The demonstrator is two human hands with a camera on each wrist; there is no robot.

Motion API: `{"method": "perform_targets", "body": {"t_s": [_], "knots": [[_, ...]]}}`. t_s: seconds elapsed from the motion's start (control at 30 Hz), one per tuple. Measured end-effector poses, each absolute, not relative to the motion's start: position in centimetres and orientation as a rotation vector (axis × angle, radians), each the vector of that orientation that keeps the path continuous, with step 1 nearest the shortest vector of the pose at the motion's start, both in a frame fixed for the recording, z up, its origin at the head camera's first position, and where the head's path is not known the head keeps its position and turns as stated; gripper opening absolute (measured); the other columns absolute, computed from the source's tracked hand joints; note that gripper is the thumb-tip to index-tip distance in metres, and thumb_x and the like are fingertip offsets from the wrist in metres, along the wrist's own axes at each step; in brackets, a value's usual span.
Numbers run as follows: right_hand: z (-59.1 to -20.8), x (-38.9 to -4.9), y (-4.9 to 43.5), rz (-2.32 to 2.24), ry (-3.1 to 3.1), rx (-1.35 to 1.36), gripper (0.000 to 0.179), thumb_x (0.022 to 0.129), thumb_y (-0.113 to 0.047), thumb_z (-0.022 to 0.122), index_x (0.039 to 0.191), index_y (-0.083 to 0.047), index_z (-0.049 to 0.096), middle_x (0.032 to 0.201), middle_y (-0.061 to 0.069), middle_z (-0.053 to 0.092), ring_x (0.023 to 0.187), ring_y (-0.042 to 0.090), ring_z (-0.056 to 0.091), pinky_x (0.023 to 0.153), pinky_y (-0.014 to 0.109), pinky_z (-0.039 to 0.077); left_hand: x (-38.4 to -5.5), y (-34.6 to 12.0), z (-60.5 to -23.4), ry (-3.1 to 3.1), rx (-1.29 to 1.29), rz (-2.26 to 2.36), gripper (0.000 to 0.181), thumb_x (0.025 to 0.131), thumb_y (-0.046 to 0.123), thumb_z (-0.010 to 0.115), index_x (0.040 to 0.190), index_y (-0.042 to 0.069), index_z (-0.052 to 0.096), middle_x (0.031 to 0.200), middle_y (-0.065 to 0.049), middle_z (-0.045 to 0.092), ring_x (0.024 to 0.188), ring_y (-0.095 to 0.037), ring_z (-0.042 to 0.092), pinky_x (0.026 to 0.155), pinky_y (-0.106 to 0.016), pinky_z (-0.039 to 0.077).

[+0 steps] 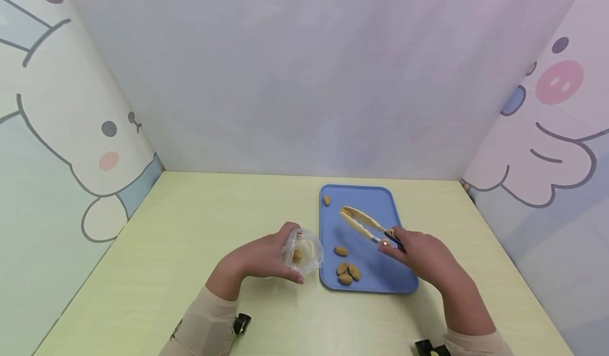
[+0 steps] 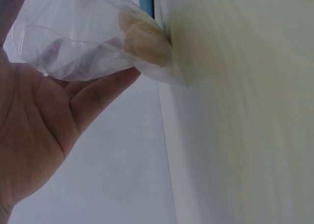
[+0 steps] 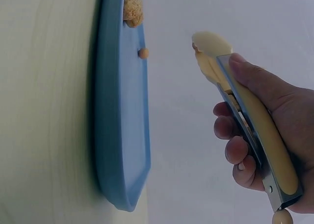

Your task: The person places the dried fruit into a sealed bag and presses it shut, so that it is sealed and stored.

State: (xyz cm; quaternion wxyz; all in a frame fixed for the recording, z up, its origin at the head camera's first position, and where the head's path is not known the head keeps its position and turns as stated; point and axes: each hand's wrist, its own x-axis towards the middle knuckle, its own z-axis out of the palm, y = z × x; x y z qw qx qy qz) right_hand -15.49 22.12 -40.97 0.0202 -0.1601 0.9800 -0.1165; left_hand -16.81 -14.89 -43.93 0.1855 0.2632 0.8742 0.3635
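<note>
My left hand (image 1: 271,255) holds a clear plastic bag (image 1: 311,247) by its mouth, thumb and fingers spread around the opening. A few brown oval nuts (image 2: 147,42) lie in the bottom of the bag, which hangs close over the table in the left wrist view. My right hand (image 1: 425,253) grips a pair of tongs (image 1: 363,224) with cream tips and metal arms, above the blue tray (image 1: 380,271). Between the tong tips is a brown nut (image 1: 348,213), mostly covered by them. More rough-shelled nuts (image 1: 344,279) lie on the tray, several near its front left.
A single nut (image 1: 326,200) sits in the tray's far left corner. The pale yellow table (image 1: 228,208) runs back to a plain light wall (image 1: 304,107), with cartoon-painted panels (image 1: 109,149) at both sides. The bag is just left of the tray's raised rim.
</note>
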Motion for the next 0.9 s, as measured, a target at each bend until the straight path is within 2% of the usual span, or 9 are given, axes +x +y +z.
{"method": "perform_targets", "body": {"t_s": [0.23,0.47,0.67,0.9], "knots": [[-40.3,-15.1,21.8,-0.402,3.055,-0.517,0.04,0.091,-0.057,0.058,0.089,-0.019,0.051,0.063,-0.006,0.043,0.054,0.01,0.04,0.051,0.029,0.032,-16.8,-14.9,-43.9,2.459,0.741,1.023,0.099,0.065,0.056,0.086,0.139,0.027,0.027,0.11,-0.005,0.059,0.089,-0.013,0.056,0.081,-0.032,0.045],[-39.2,-13.9,20.9,-0.45,3.095,-0.588,0.034,0.092,-0.054,0.06,0.102,-0.022,0.055,0.066,-0.011,0.043,0.053,0.004,0.038,0.05,0.026,0.033,-16.9,-14.9,-44.0,2.47,0.741,1.012,0.099,0.064,0.059,0.085,0.139,0.028,0.027,0.111,-0.004,0.059,0.09,-0.012,0.057,0.081,-0.032,0.045],[-38.5,-12.8,19.9,-0.455,3.136,-0.71,0.029,0.091,-0.047,0.065,0.103,-0.022,0.055,0.066,-0.017,0.041,0.051,-0.002,0.035,0.049,0.022,0.032,-16.8,-14.9,-43.9,2.469,0.745,1.006,0.1,0.065,0.06,0.084,0.139,0.027,0.026,0.111,-0.004,0.059,0.089,-0.013,0.057,0.081,-0.032,0.045],[-38.3,-12.2,18.8,-0.434,3.105,-0.769,0.033,0.091,-0.05,0.063,0.106,-0.022,0.056,0.068,-0.018,0.042,0.051,-0.002,0.035,0.048,0.021,0.033,-16.8,-14.9,-43.9,2.466,0.741,1.008,0.101,0.065,0.061,0.084,0.14,0.027,0.026,0.113,-0.004,0.058,0.09,-0.013,0.057,0.081,-0.032,0.046]]}}
